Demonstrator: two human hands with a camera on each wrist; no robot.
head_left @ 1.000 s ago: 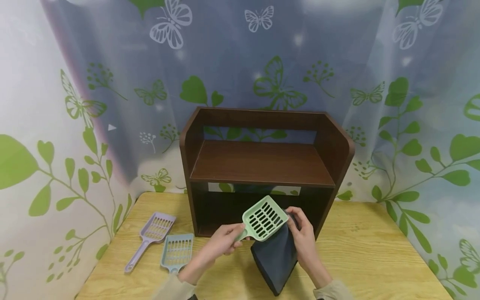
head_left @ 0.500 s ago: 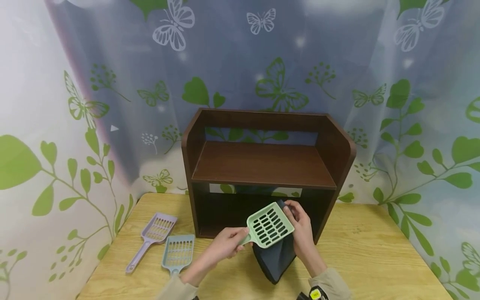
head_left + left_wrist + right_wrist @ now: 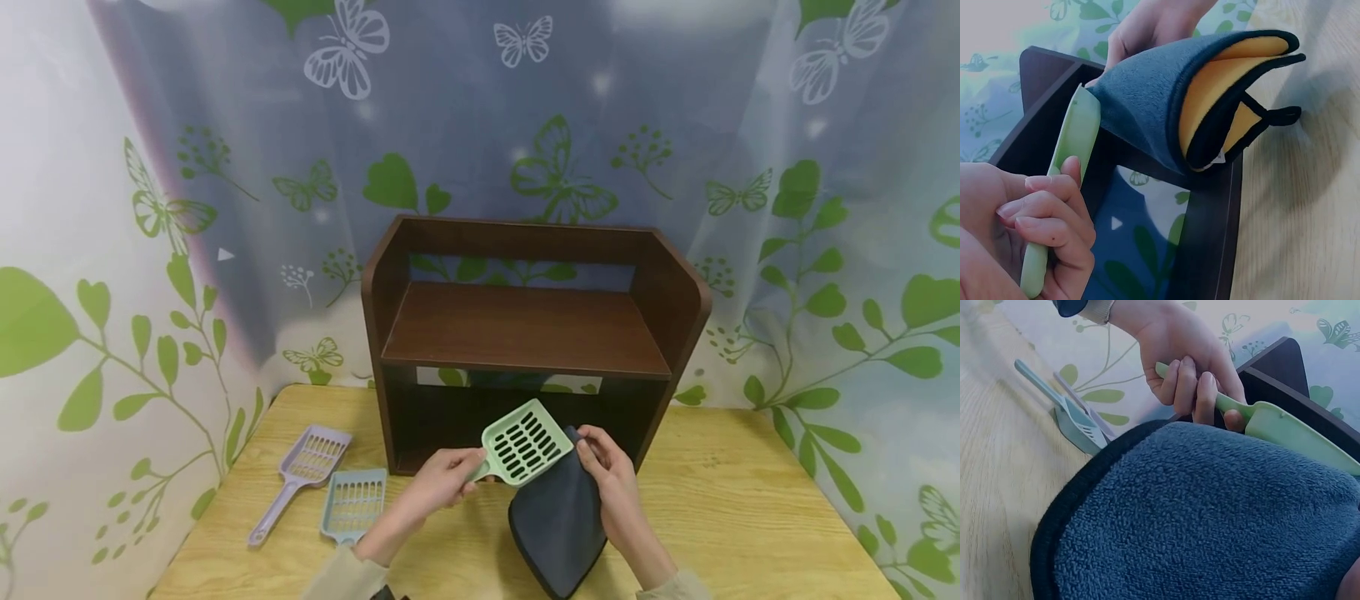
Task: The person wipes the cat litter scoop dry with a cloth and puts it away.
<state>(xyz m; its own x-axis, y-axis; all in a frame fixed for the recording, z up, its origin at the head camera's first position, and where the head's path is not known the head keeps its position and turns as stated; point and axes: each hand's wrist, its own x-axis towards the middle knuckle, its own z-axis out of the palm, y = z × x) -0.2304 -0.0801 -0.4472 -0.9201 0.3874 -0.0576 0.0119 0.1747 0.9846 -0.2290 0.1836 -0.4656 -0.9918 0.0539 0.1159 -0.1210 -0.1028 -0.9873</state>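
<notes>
The green scoop is held up above the bench, in front of the shelf's lower compartment, with its slotted pan tilted toward the right. It looks like thin moulded plastic, so it should be light and fairly stiff, smooth enough to slip a little, and perhaps weakest at the narrow ribs between the slots. The handle is the natural place to grip, and the left hand has its fingers curled round it.

The right hand pinches the cloth at its gathered top, by the pan's far corner, where cloth and pan seem to meet. The cloth is blue on one side and yellow on the other, with black edging and a loop; it looks plush, soft and limp, best taken by a bunched fold, since the rest hangs loose.

To the left, the purple scoop lies on the bench beside the blue scoop, whose handle is mostly hidden by the left forearm in the head view. The shelf stands close behind both hands and limits room that way; behind it hangs a printed curtain.
</notes>
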